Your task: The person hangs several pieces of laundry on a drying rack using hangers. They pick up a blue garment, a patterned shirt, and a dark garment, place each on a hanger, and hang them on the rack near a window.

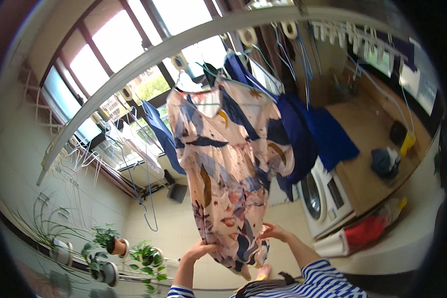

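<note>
A patterned pink dress (227, 160) with dark blue, grey and mustard shapes hangs on a hanger (242, 82) under the drying rail (193, 34). Low on its left side, my left hand (203, 250) grips the fabric near the hem, thumb in front. On the opposite side my right hand (275, 231) pinches the dress edge between thumb and fingers. Between my hands the cloth hangs in loose folds. Just behind the dress are dark blue garments (296, 138), partly hidden by it.
White garments (141, 143) and bare wire hangers (78, 160) hang at left. Potted plants (113, 242) line the lower left. A front-loading washing machine (324, 197) stands at right beside a brown counter (361, 123) bearing a dark cloth bundle (384, 162). A red bag (365, 229) lies below.
</note>
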`<state>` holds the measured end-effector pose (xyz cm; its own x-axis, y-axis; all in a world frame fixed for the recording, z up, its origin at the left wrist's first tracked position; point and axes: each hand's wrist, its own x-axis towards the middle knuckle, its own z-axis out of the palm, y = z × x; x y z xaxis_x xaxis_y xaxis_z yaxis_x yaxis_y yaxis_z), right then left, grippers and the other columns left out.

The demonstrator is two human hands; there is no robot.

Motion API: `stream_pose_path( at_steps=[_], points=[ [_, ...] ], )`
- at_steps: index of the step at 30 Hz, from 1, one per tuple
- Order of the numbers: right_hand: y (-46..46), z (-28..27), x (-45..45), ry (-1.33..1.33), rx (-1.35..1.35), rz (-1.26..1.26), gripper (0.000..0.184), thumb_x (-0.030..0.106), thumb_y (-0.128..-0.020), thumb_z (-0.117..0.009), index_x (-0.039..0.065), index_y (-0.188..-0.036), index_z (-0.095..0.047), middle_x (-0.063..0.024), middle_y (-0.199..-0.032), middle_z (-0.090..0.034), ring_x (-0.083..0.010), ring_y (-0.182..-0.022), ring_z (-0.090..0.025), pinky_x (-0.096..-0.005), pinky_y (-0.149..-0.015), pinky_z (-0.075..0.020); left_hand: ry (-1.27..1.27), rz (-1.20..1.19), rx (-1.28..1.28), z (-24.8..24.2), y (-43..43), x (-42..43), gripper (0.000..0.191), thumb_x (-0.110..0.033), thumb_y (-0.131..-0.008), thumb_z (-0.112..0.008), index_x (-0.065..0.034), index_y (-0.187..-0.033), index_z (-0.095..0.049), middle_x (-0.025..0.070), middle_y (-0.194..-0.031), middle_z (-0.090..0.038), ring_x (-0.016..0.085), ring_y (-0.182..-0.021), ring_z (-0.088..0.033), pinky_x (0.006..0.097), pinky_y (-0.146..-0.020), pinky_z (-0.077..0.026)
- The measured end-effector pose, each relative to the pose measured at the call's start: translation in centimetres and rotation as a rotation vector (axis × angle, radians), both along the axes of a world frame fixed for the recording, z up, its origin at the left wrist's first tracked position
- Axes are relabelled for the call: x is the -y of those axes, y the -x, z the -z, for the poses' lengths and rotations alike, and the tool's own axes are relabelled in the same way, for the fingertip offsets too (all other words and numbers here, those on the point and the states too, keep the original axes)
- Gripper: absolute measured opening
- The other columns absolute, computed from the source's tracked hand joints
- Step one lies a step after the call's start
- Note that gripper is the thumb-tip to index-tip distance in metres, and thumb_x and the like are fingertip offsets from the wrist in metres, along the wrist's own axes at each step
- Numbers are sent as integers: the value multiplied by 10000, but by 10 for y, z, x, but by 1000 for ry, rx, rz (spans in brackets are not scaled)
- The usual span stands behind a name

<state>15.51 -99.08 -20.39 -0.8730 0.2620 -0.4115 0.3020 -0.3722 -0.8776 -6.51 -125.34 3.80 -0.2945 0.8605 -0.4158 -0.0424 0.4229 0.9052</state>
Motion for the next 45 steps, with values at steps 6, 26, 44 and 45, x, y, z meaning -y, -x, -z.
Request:
stream_pose_path(
  at_steps=[6,26,44,45],
  points=[
    [-7,46,20,-565,314,396,1200,372,-473,-957,67,-1466,-357,-198,-1387,-510,-326,-1326,-442,-424,-1099,-367,55,-26,137,-9,-3,2,355,-24,-783,-704,30,-1132,-665,73,-1076,-695,197,-974,-651,325,-870,-510],
    [-62,-9,-37,-252,28,414,406,375,-776,-829,57,-992,-702,-76,-758,-697,-130,-634,-609,-329,-629,-503,-44,-347,-549,82,119,47,179,-160,-899,-711,-15,-797,-690,-37,-637,-591,72,-590,-529,260,-530,-427],
    [-238,16,74,-245,314,654,492,529,-816,-769,38,-834,-741,17,-711,-658,-70,-681,-590,-245,-632,-466,279,-317,-112,316,83,151,429,-480,-813,-765,-105,-1003,-674,20,-1013,-680,146,-941,-610,297,-746,-430],
    [-251,14,82,-269,460,585,505,537,-815,-766,34,-864,-749,22,-730,-664,-69,-694,-590,-248,-654,-476,307,-481,-11,326,69,156,516,-590,-832,-706,-135,-1069,-654,26,-1077,-667,140,-1009,-593,300,-786,-403]
  ],
)
